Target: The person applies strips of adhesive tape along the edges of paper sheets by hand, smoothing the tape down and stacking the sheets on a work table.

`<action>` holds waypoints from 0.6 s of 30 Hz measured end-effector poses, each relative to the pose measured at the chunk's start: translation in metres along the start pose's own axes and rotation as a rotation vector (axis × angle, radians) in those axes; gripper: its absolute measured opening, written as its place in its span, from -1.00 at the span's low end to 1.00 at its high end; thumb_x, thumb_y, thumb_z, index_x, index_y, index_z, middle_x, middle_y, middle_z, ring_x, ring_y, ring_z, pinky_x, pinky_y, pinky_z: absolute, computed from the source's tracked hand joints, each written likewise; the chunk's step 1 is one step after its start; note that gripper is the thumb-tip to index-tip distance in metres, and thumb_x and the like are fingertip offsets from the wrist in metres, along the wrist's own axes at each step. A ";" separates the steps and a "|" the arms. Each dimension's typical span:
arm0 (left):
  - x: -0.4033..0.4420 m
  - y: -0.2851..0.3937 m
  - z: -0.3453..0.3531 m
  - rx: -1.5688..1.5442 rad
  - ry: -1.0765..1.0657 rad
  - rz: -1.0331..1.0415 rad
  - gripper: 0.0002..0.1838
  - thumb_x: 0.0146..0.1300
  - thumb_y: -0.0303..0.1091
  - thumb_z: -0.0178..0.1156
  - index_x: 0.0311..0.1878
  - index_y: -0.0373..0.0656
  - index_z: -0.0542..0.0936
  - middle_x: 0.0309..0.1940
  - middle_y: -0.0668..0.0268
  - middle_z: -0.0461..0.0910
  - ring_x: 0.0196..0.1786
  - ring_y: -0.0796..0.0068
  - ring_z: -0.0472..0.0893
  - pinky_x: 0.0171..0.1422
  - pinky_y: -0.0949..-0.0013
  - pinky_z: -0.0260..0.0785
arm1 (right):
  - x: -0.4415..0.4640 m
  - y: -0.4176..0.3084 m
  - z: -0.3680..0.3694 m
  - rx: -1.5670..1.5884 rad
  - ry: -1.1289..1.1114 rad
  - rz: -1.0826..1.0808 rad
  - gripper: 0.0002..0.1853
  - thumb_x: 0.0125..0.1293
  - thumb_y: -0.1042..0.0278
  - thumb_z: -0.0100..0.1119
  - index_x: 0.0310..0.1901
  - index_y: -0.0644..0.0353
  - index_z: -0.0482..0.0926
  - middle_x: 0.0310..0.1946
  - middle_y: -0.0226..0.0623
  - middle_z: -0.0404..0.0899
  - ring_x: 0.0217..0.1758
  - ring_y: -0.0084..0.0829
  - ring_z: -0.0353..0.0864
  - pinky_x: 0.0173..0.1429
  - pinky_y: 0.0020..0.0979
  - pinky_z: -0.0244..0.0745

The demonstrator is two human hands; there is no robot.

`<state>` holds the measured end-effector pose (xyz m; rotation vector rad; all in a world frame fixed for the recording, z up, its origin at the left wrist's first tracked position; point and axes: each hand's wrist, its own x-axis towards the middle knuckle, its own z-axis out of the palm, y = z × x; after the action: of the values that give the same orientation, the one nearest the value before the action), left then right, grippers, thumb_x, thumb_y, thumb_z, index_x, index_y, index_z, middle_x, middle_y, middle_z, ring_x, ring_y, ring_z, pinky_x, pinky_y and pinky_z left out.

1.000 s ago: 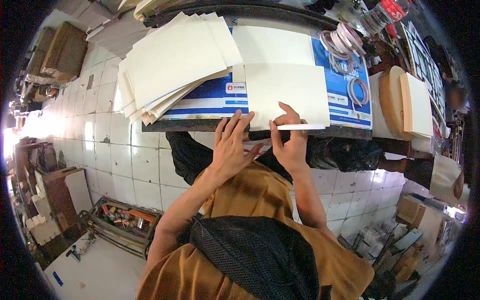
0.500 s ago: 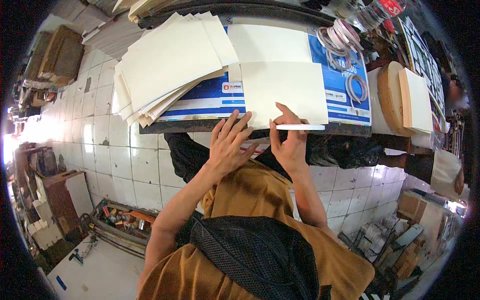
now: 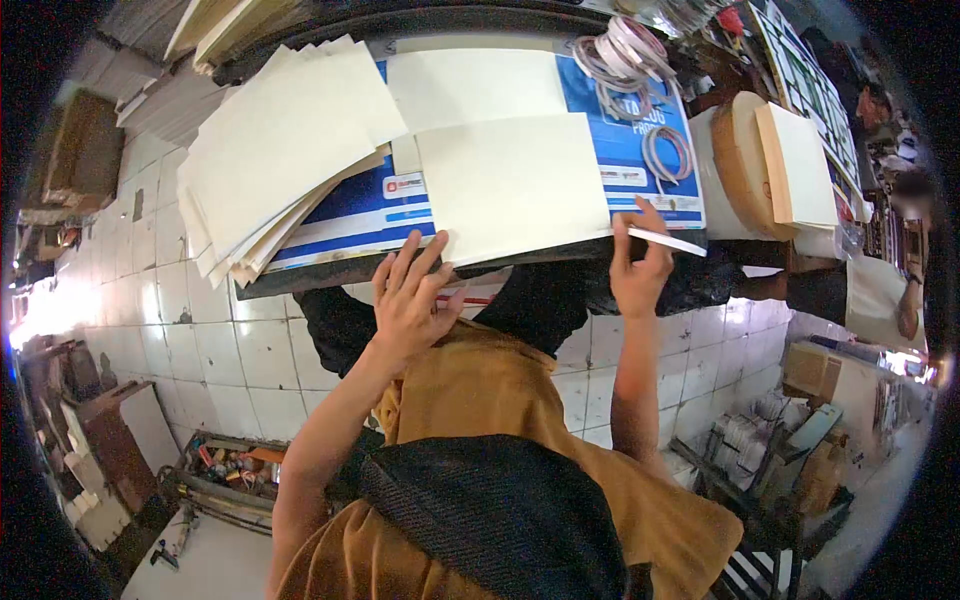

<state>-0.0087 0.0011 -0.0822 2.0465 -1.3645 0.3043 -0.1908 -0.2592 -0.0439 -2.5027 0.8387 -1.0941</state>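
A cream sheet (image 3: 515, 185) lies at the table's near edge, partly over another cream sheet (image 3: 480, 85). My left hand (image 3: 415, 300) rests its outstretched fingertips at the near left corner of the front sheet. Past that sheet's near right corner, my right hand (image 3: 643, 270) pinches a narrow roll of white tape (image 3: 675, 240), seen edge-on. Whether a strip of tape runs along the sheet's near edge is too fine to make out. Beneath the sheets is a blue printed catalog sheet (image 3: 640, 205).
A fanned stack of cream sheets (image 3: 290, 140) covers the table's left side. Several tape rolls (image 3: 625, 55) are piled at the back right, with a tape roll (image 3: 667, 155) nearer. Right of the table are a round wooden piece (image 3: 745, 165) and a cream block (image 3: 800, 165).
My right hand has moved right along the sheet's near edge with the tape roll, which now tilts. My left hand stays by the left corner. The whole view has shifted somewhat.
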 end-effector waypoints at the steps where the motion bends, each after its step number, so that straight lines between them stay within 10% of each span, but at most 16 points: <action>1: 0.001 0.000 0.000 0.002 0.002 0.001 -0.62 0.10 -0.24 0.44 -0.03 -0.02 0.56 0.39 0.30 0.52 0.49 0.19 0.41 0.54 0.14 0.06 | -0.001 -0.001 0.000 -0.013 -0.012 0.008 -0.63 0.38 0.31 0.32 0.16 0.23 0.58 -0.25 -0.21 0.71 -0.09 -0.11 0.65 0.13 -0.11 0.45; 12: 0.001 0.000 0.000 0.013 -0.009 0.006 -0.69 0.15 -0.21 0.42 -0.09 -0.03 0.58 0.37 0.29 0.54 0.50 0.19 0.39 0.55 0.15 0.03 | -0.001 -0.009 0.002 -0.140 -0.056 -0.036 -0.64 0.34 0.41 0.30 0.16 0.19 0.60 -0.25 -0.23 0.65 -0.11 -0.13 0.59 0.09 -0.08 0.37; 18: 0.021 0.015 -0.029 0.198 -0.081 -0.123 -0.54 0.25 -0.22 0.37 0.21 -0.04 0.59 0.51 0.11 0.34 0.57 -0.05 0.23 0.60 -0.02 -0.08 | -0.008 -0.022 0.008 -0.161 -0.027 -0.041 -0.68 0.32 0.42 0.32 0.10 0.20 0.63 -0.23 -0.19 0.66 -0.09 -0.10 0.61 0.09 -0.07 0.39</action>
<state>-0.0082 0.0006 -0.0437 2.3185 -1.2930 0.3159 -0.1805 -0.2366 -0.0434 -2.6714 0.9044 -1.0406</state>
